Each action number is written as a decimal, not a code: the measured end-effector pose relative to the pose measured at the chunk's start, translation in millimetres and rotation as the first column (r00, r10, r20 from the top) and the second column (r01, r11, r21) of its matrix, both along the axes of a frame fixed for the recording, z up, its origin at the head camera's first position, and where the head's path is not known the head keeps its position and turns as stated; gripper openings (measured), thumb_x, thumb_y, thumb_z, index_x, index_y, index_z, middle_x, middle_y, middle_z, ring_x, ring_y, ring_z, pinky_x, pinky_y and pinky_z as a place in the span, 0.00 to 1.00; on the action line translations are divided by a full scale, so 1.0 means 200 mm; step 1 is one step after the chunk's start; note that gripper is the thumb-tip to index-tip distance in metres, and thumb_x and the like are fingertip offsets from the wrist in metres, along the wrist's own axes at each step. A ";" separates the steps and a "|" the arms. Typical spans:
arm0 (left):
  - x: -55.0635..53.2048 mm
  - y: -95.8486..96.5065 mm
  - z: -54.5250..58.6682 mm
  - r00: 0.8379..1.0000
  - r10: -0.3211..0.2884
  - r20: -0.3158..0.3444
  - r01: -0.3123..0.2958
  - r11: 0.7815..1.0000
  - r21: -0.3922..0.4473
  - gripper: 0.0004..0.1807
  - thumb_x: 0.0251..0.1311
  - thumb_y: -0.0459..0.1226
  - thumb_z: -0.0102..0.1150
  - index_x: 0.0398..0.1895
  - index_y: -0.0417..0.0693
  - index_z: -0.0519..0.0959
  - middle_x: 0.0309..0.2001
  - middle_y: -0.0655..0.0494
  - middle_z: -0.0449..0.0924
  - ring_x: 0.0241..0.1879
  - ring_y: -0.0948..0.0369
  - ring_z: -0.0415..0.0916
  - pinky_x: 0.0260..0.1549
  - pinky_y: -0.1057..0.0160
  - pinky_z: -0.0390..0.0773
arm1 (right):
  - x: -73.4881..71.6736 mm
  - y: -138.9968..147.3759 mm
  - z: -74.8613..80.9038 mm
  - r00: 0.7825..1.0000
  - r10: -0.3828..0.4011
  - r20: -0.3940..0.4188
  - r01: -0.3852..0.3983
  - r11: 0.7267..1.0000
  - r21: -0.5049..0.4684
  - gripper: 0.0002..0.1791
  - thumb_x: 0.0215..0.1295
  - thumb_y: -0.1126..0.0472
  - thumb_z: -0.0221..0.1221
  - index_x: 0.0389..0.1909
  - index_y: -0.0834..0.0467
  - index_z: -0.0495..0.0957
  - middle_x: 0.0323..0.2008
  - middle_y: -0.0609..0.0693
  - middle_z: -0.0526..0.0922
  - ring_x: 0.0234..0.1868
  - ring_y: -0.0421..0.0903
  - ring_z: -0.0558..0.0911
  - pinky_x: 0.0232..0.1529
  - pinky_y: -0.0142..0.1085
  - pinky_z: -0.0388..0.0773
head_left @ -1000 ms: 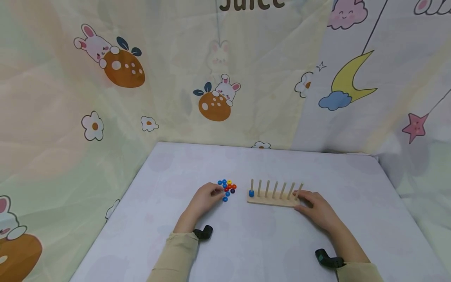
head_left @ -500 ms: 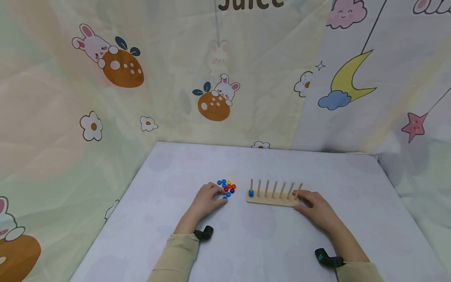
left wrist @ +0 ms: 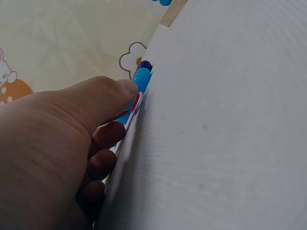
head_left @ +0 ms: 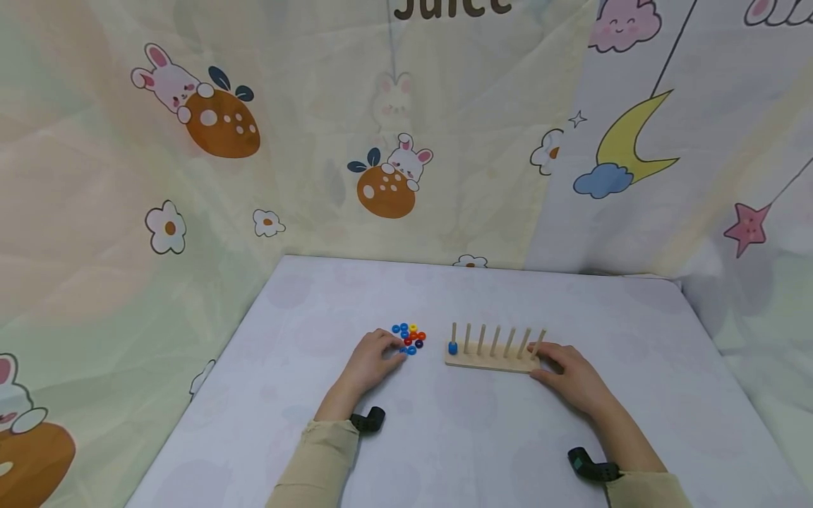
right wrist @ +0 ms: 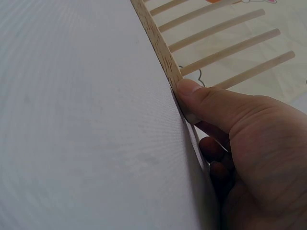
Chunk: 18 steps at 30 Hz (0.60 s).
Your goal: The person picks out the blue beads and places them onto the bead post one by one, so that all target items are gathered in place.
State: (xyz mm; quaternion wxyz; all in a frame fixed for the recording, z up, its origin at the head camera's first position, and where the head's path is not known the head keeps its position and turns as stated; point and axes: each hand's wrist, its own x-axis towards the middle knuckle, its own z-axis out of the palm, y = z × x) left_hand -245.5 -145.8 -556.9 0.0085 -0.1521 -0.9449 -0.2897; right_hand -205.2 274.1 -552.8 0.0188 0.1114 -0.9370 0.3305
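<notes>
My left hand (head_left: pixel 370 363) is at the left side of a small cluster of beads (head_left: pixel 413 336), coloured blue, red, orange, yellow and dark purple. Its thumb and fingertips pinch a blue bead (left wrist: pixel 123 118), partly hidden by the thumb in the left wrist view. Another blue bead (left wrist: pixel 142 78) lies just past the thumb tip. With thumb and fingers, my right hand (head_left: pixel 571 374) grips the right end of a wooden peg board (head_left: pixel 489 363). Several upright pegs stand along it, and the leftmost carries a blue bead (head_left: pixel 453 348) at its foot.
Beads and peg board lie on a white-covered table (head_left: pixel 470 437), with a gap between them. A printed cloth backdrop (head_left: pixel 317 176) hangs behind the table's far edge. Each wrist wears a black camera mount (head_left: pixel 368 420).
My left thumb and fingers have closed round the near blue bead, which has shifted slightly away from me toward the cluster. My right hand and the peg board stay in place.
</notes>
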 end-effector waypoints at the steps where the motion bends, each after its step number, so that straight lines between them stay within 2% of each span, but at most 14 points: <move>1: 0.00 0.00 0.00 1.000 0.006 0.007 -0.006 1.000 0.009 0.15 0.62 0.49 0.64 0.48 0.56 0.83 0.51 0.58 0.79 0.53 0.57 0.75 0.56 0.54 0.74 | 0.00 0.00 0.00 1.000 0.000 0.000 0.000 1.000 -0.002 0.25 0.62 0.49 0.66 0.59 0.52 0.77 0.64 0.56 0.76 0.62 0.60 0.71 0.61 0.61 0.64; 6: 0.00 0.00 0.02 0.999 0.009 0.035 -0.010 0.999 0.032 0.14 0.64 0.49 0.63 0.49 0.56 0.83 0.48 0.60 0.81 0.48 0.61 0.75 0.52 0.56 0.76 | 0.00 0.00 0.00 1.000 -0.002 -0.007 0.002 1.000 0.009 0.25 0.62 0.50 0.67 0.59 0.52 0.78 0.64 0.57 0.76 0.62 0.60 0.72 0.61 0.61 0.65; 12: 0.00 0.00 0.04 0.999 -0.010 0.047 0.010 1.000 -0.002 0.13 0.65 0.49 0.62 0.48 0.57 0.83 0.38 0.64 0.80 0.38 0.65 0.73 0.42 0.61 0.75 | 0.00 0.00 0.00 1.000 0.003 -0.010 -0.003 1.000 0.016 0.25 0.62 0.50 0.67 0.59 0.53 0.78 0.64 0.58 0.76 0.61 0.60 0.72 0.61 0.61 0.66; 18: -0.01 0.01 0.06 0.999 -0.016 0.042 0.015 1.000 0.023 0.12 0.65 0.46 0.62 0.48 0.56 0.82 0.35 0.65 0.77 0.35 0.66 0.71 0.38 0.64 0.74 | 0.00 0.00 0.00 1.000 -0.001 -0.012 0.002 1.000 0.022 0.25 0.62 0.49 0.67 0.59 0.53 0.78 0.64 0.58 0.76 0.61 0.60 0.72 0.61 0.61 0.65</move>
